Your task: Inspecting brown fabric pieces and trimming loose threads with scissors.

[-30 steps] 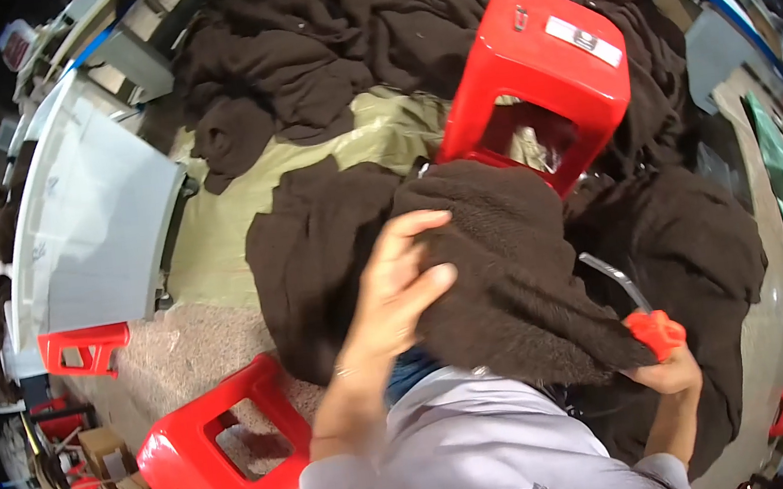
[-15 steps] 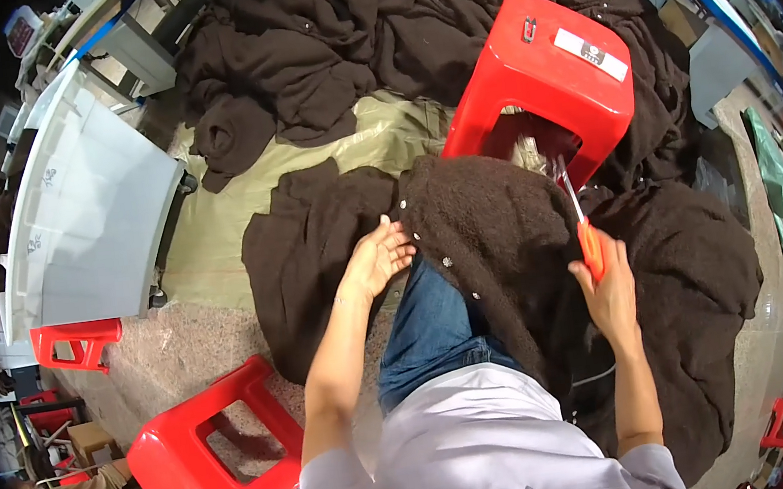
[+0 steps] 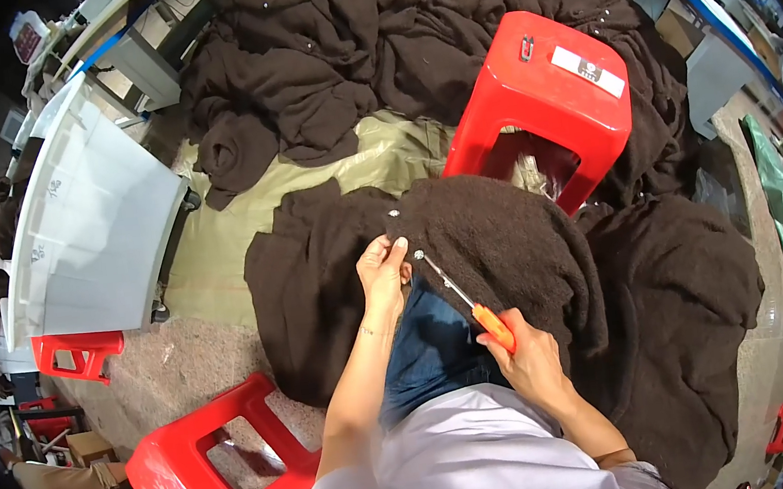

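Note:
Across my lap lies a dark brown knitted garment (image 3: 508, 240) with shiny round buttons along its edge. My left hand (image 3: 383, 267) pinches that edge between thumb and fingers, between two of the buttons. In my right hand (image 3: 527, 360) is a slim tool with an orange handle (image 3: 494, 328) and a thin metal shaft; its exact kind is unclear. The tip of the shaft meets or nearly meets a button (image 3: 419, 255) just right of my left fingers. More of the brown cloth (image 3: 301, 265) hangs down on the left.
A red stool (image 3: 547, 79) stands ahead, with a small metal piece on top. Brown garments (image 3: 319, 48) are heaped beyond it on a yellowish sheet (image 3: 215, 237). At left are a wheeled white bin (image 3: 96, 222), another red stool (image 3: 181, 480) and a person's trousered legs (image 3: 79, 488).
My right hand has brought the tool from beside the stool's opening back and left to a button. My left hand, with fingers extended before, now pinches the garment's edge.

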`<state>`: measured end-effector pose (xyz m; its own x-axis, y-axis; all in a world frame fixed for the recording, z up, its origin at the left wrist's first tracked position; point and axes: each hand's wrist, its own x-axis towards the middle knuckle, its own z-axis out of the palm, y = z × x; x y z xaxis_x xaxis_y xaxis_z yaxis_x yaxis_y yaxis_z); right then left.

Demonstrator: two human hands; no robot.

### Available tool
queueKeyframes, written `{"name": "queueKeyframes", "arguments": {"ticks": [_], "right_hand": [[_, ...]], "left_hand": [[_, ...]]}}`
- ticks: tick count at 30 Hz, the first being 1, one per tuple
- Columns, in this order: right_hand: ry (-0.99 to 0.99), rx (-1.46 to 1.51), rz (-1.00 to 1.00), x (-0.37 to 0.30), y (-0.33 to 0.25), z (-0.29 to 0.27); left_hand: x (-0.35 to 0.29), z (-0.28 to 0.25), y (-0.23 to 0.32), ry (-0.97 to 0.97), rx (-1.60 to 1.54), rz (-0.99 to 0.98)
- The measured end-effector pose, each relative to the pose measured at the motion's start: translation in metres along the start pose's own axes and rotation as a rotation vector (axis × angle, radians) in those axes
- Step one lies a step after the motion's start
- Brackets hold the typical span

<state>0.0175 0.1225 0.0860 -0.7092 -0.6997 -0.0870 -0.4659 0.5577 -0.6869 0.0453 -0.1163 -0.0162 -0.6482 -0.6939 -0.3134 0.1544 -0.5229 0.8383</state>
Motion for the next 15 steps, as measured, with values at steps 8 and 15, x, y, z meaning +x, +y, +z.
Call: {"name": "queueKeyframes", "arguments": {"ticks": [8, 15], "right_hand": [[0.007, -0.033, 0.002, 0.020, 0.003, 0.011], [0.043, 0.044, 0.031, -0.001, 0.011, 0.001]], "left_hand": [[-0.003, -0.004, -0.010, -0.008, 0.197, 0.113], [-0.010, -0.010, -0.016, -0.111, -0.052, -0.136]]}}
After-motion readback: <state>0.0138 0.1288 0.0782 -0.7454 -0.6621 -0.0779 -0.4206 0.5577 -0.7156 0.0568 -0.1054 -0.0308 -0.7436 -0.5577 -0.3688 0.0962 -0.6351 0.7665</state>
